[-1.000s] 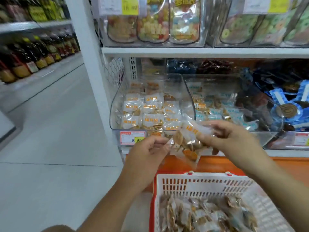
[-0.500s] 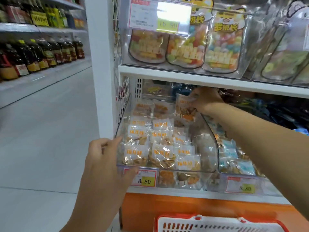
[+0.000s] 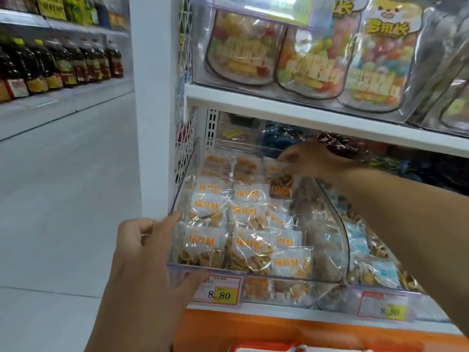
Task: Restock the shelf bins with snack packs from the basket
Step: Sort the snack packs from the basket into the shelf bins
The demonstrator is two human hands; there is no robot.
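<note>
One snack pack [image 3: 279,177], pinched in the right hand's [image 3: 311,158] fingers [image 3: 285,158], sits at the back of the clear bin [image 3: 327,250] while the left hand [image 3: 149,250], thumb and forefinger spread, steadies its front corner; laid flat, label up, it should match the rows.

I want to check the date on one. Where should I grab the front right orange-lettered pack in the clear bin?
Pinch the pack by its top edge, bringing the grip down from above. It lies label up behind the front wall of the bin, with the curved divider to its right, so only the open top looks free.
</note>
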